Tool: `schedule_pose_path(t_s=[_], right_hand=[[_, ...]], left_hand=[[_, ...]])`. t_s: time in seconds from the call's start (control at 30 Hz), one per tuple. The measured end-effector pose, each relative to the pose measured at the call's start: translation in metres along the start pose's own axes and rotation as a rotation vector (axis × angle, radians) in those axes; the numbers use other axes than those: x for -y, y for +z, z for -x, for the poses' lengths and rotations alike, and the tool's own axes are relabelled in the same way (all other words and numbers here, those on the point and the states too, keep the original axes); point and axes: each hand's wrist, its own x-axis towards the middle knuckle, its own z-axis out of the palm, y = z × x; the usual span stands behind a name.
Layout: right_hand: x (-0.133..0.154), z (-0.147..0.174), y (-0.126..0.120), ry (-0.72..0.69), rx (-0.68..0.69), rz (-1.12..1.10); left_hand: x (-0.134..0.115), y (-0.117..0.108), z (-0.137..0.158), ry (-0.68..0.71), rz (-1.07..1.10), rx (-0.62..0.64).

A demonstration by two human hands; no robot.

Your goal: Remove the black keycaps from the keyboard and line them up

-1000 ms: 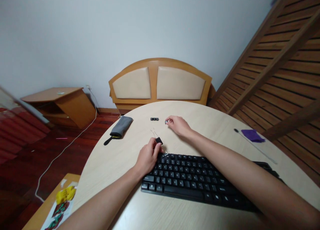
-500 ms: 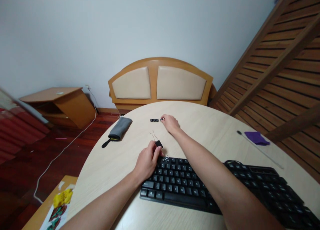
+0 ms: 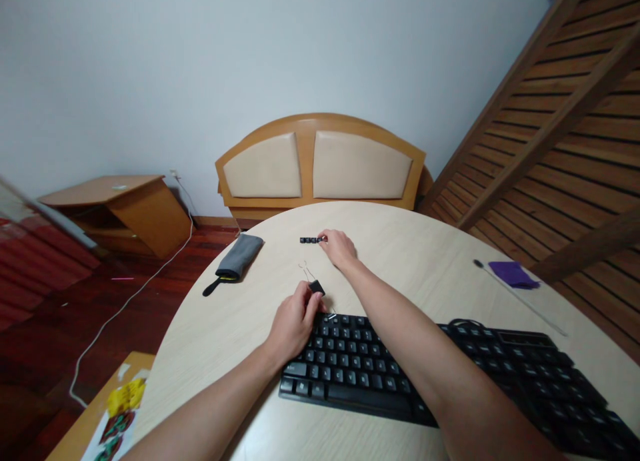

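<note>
My left hand (image 3: 295,317) is closed around a keycap puller (image 3: 317,287), a small black block with thin wire prongs pointing away from me. It hovers at the upper left corner of a black keyboard (image 3: 350,374). Farther out, my right hand (image 3: 339,249) pinches a small black keycap (image 3: 321,239) between thumb and fingertips. That keycap sits at the right end of a short row of black keycaps (image 3: 307,240) on the table. My right forearm crosses over the keyboard and hides part of it.
A grey pouch (image 3: 241,256) with a black strap lies at the table's left. To the right are a purple cloth (image 3: 513,275) and a thin rod with a dark tip (image 3: 479,264). The round table (image 3: 400,247) meets a wooden headboard (image 3: 307,174) at the back.
My right hand has moved slightly left, bringing its keycap up against the row, where a gap showed before. My left hand keeps its hold on the keycap puller, nearly still.
</note>
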Motion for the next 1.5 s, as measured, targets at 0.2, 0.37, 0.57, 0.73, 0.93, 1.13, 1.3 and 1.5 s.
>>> schedule_pose_path(t_s=[0.2,0.37,0.57,0.73,0.93,1.13,1.3,1.5], right_hand=[[-0.002,-0.001,0.002,0.000,0.006,-0.010],[-0.001,0.000,0.002,-0.001,0.001,-0.015],[-0.001,0.000,0.001,0.007,0.001,-0.017],[0.001,0.001,0.000,0.018,0.015,-0.014],[0.002,0.002,-0.021,0.029,0.110,0.025],[-0.004,0.038,-0.063,-0.013,0.284,0.040],[-0.015,0.110,-0.101,-0.282,0.417,-0.146],[-0.025,0.174,-0.113,-0.483,0.471,-0.272]], left_hand=[[0.000,0.000,0.000,0.001,0.000,-0.003],[0.000,0.000,0.000,0.005,0.003,-0.009],[0.001,0.000,0.000,0.012,0.009,-0.016],[0.001,0.000,0.000,0.009,0.010,-0.010],[-0.001,0.000,0.000,0.015,0.004,-0.010],[0.001,-0.001,-0.001,0.048,-0.007,-0.014],[0.001,-0.001,-0.001,0.055,-0.022,-0.025],[-0.002,-0.003,0.000,0.071,-0.087,-0.029]])
